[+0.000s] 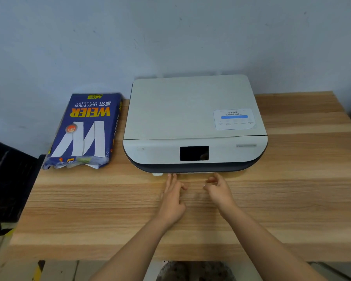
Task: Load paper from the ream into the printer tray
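A white printer (pixel 193 118) with a dark base and a small black screen stands on the wooden table against the wall. Its paper tray (pixel 193 173) shows only as a thin pale strip under the front edge, pushed in. A blue ream of copy paper (pixel 83 130) lies to the printer's left, its near end torn open with white sheets showing. My left hand (pixel 173 196) reaches forward with fingers stretched, the tips touching the tray's front edge. My right hand (pixel 218 189) hovers just short of the tray with fingers loosely curled and nothing in it.
The wooden table (pixel 109 209) runs from the wall to its front edge near me. A dark crate or bin (pixel 6 179) stands off the table's left side. The floor below shows yellow and black tape.
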A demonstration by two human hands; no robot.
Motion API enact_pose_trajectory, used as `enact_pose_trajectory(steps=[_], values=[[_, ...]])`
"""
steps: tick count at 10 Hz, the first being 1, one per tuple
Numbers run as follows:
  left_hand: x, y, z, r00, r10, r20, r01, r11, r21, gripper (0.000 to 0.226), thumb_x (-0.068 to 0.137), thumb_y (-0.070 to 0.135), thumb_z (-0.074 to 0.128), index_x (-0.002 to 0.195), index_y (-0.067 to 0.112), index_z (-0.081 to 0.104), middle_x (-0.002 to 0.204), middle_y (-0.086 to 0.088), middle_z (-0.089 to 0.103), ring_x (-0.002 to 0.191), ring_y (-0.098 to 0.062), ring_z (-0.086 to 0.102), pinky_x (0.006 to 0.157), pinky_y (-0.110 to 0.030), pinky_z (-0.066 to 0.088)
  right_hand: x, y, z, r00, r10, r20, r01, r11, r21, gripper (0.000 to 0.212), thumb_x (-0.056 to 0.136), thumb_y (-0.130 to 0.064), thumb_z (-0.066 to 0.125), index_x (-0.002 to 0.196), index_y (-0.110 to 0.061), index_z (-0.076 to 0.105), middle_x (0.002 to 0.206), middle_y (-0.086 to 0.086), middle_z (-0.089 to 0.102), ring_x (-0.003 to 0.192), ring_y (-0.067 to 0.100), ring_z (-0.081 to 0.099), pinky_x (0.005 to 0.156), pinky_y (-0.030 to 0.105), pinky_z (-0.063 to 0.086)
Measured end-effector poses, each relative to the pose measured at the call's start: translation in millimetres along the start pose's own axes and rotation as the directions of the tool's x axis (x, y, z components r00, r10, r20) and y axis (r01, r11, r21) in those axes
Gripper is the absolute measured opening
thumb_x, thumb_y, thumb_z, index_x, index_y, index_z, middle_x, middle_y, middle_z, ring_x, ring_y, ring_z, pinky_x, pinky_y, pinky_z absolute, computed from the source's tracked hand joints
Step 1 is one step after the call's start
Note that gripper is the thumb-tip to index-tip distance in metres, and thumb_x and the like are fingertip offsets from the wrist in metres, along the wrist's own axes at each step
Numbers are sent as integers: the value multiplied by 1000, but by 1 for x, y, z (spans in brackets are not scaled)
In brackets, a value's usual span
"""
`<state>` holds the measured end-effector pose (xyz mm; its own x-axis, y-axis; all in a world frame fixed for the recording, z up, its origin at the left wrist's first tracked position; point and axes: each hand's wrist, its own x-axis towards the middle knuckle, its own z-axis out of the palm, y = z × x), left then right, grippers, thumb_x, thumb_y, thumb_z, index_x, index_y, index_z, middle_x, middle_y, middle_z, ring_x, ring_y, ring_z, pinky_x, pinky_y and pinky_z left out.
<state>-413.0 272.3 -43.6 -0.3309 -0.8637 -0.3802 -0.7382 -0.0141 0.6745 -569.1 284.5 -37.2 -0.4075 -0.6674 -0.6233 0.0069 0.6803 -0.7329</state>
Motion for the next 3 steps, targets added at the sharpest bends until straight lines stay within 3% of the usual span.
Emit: enact_pose_trajectory(steps=[1,2,3], values=[[2,0,-3,1000,9,1,-9,1000,7,49,80,2,50,124,23,44,159,0,15,147,-11,-4,117,-51,17,-2,-2,-1,1000,1,1,0,999,-50,43,86,-7,58,127,-8,46,122,10,53,98,20,52,77,29,40],[3,-2,-10,1000,27,-9,-27,999,-30,53,82,9,54,132,22,41,155,-1,27,147,-12,6,118,-44,21,-3,-6,-3,999,-20,25,23,994,-108,39,85,-13,61,121,-7,49,119,9,52,94,20,52,76,30,41],[-2,7,-21,999,36,-39,-38,998,-56,51,84,11,55,132,23,41,142,1,44,133,-14,36,108,-31,33,-13,-15,-6,999,-35,41,40,991,-125,47,87,-17,61,130,-6,46,113,4,52,95,18,49,82,30,40]])
